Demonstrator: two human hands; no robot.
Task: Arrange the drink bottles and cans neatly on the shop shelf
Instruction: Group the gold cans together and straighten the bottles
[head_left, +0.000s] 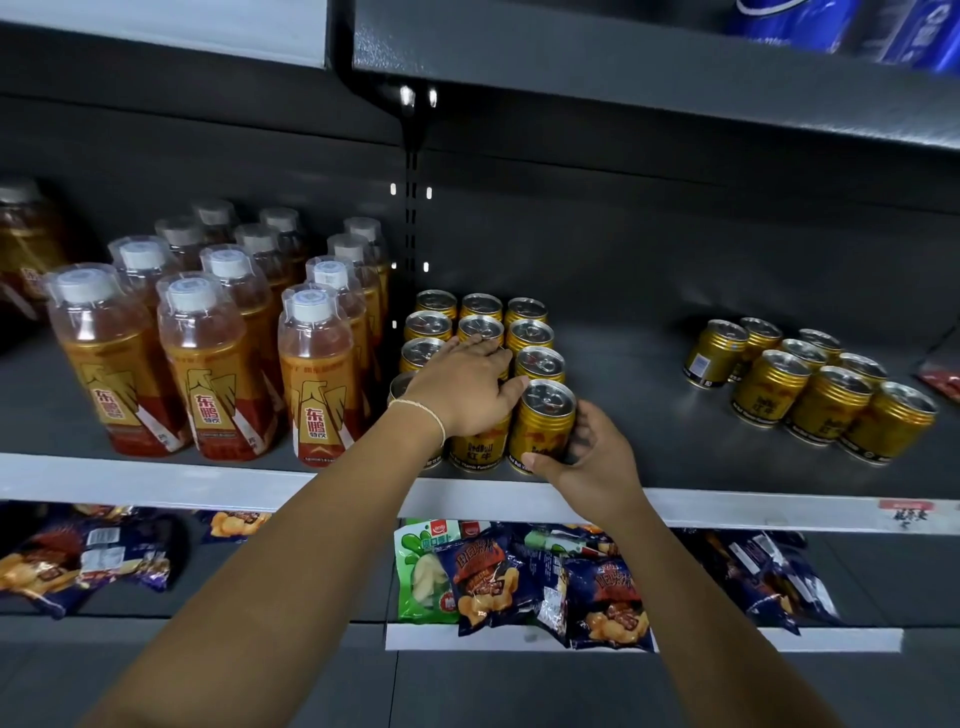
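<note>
Fingers (582, 426) of right hand (587, 457) wrap front can (543, 423).

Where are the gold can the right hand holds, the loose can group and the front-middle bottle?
Gold can (546, 415), head view: point on its ribbed side under the lid.
Loose can group (826, 402), head view: on a front can's side.
Front-middle bottle (208, 384), head view: on its label.

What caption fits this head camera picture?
Right hand grips a gold can at the shelf front; left hand steadies its neighbours.
</note>
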